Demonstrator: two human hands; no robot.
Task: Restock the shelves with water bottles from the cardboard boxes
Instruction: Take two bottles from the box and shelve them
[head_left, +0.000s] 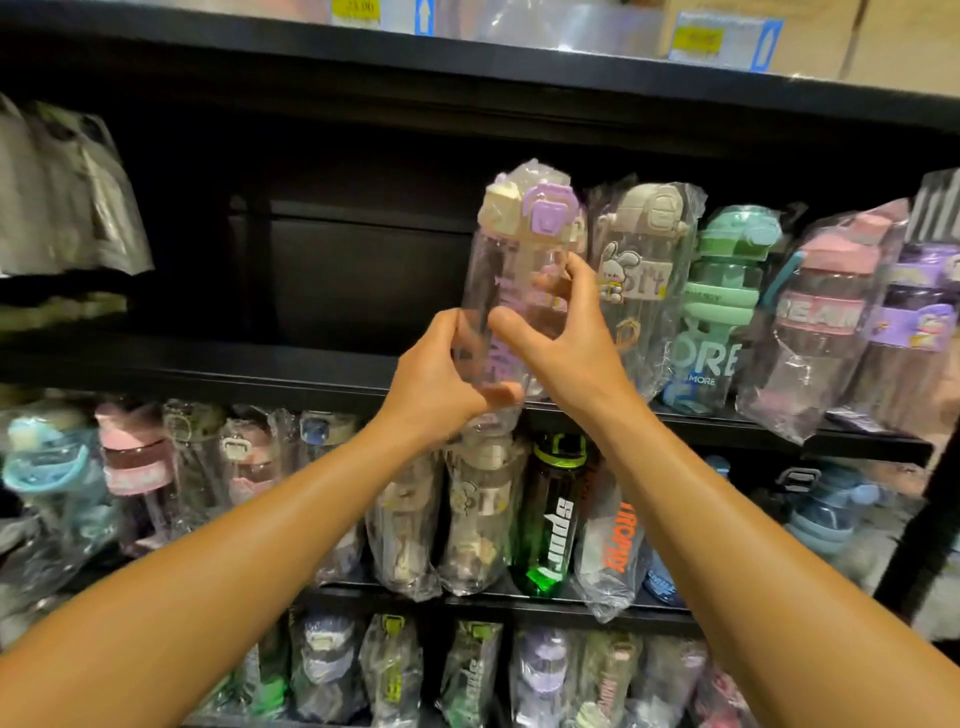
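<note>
Hands grip a wrapped clear bottle with a purple lid (519, 270), upright at the front edge of the black shelf (208, 358): left hand (441, 379) curls round its base, right hand (561, 332) pinches its middle; just right of it stands a beige-lidded bottle (644, 260), beyond that a green bottle (722, 306)

Clear plastic-wrapped bottle with purple lid (519, 270) is standing at the front edge of the black middle shelf (208, 364), left of the wrapped beige-lidded bottle (644, 260); left hand (441, 379) and right hand (566, 343) are gripping it.
</note>
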